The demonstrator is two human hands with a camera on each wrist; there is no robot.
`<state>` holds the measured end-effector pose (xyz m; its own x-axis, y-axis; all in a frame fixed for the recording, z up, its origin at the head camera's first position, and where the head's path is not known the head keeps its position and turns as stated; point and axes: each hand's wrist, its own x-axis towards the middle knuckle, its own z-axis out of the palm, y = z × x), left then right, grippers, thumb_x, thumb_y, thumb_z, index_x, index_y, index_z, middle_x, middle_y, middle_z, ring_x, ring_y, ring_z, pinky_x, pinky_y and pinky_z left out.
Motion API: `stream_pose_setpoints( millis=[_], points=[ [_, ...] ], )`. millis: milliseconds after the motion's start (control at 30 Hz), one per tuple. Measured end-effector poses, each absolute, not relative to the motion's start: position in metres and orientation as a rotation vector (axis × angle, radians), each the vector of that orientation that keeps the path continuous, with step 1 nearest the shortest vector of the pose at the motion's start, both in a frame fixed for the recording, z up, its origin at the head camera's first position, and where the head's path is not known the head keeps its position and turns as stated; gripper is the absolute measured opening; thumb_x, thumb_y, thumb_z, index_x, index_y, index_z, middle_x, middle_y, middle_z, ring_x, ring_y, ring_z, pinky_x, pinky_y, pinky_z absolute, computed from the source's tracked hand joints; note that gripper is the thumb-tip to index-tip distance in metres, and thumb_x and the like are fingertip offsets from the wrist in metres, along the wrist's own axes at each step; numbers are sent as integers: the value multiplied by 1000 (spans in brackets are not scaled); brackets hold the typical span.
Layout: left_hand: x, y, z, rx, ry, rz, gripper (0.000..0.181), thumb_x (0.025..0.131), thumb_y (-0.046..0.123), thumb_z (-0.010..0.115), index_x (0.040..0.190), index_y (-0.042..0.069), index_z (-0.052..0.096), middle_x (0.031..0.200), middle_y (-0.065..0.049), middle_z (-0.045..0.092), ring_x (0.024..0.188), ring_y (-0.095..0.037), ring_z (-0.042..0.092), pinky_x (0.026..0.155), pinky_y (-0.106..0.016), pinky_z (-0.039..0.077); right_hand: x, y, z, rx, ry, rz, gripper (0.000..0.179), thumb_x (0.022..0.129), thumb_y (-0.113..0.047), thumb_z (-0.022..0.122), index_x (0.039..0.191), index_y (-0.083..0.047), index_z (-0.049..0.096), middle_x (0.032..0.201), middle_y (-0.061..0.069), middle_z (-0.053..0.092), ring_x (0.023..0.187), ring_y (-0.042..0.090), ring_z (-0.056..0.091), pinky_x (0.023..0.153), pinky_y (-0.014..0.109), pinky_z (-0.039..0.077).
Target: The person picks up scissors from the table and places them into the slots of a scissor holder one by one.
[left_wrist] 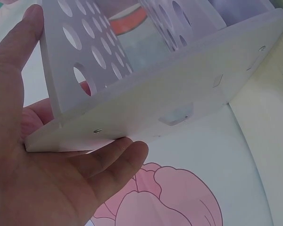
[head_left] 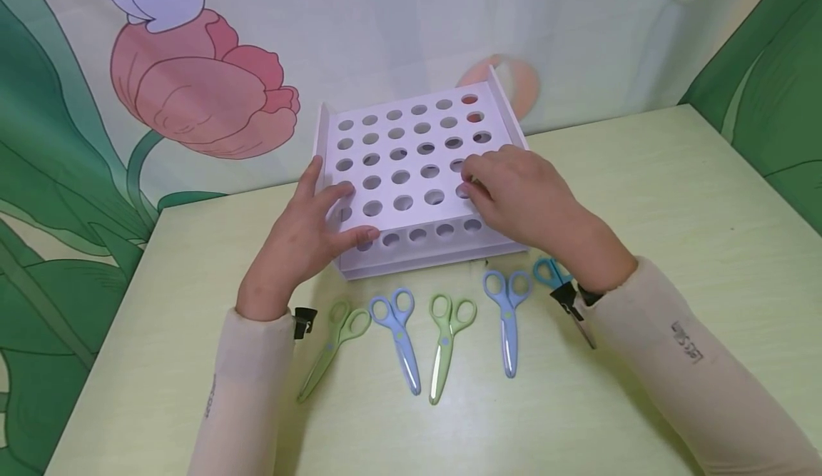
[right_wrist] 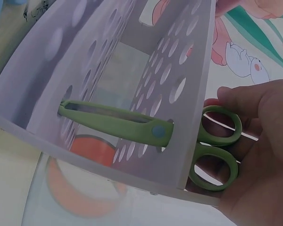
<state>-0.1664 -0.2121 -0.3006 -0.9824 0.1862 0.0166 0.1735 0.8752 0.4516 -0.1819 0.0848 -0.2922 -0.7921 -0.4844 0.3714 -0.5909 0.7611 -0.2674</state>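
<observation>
A white scissors holder (head_left: pixel 411 155) with rows of round holes stands tilted at the back of the table. My left hand (head_left: pixel 292 244) grips its left side panel, with fingers on both sides of the panel and the thumb at the front edge. At the right side, my right hand (head_left: pixel 526 187) holds a pair of green scissors (right_wrist: pixel 122 127) by the handle loops. Their blades pass through a hole in the upper plate, and the tip reaches a hole in the lower one. In the head view the hand hides these scissors.
In front of the holder lie several scissors: green (head_left: pixel 332 344), blue (head_left: pixel 399 337), another green (head_left: pixel 444 347) and another blue (head_left: pixel 509 322). A teal pair (head_left: pixel 547 270) is partly hidden by the right wrist. A printed curtain (head_left: pixel 385 26) hangs behind the table (head_left: pixel 674 198).
</observation>
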Motion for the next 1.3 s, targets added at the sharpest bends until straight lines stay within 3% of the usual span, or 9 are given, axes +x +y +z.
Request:
stream_pose_setpoints(
  millis=[900,1300],
  points=[
    [-167,-212,-301,290,3016,741,80,82,52,81,145,12,54,169,-4,-2,144,-40,32,110,-54,36,-182,85,-293,827,-2681,528,13,98,-16,64,102,-4,69,87,8,69,81,29,58,71,42,47],
    [-168,-212,-300,285,3015,737,80,82,52,81,146,12,53,169,-3,-2,144,-40,32,110,-54,36,-182,85,-295,857,-2626,500,12,97,-15,64,100,-4,68,84,7,68,78,30,58,69,41,47]
  ],
)
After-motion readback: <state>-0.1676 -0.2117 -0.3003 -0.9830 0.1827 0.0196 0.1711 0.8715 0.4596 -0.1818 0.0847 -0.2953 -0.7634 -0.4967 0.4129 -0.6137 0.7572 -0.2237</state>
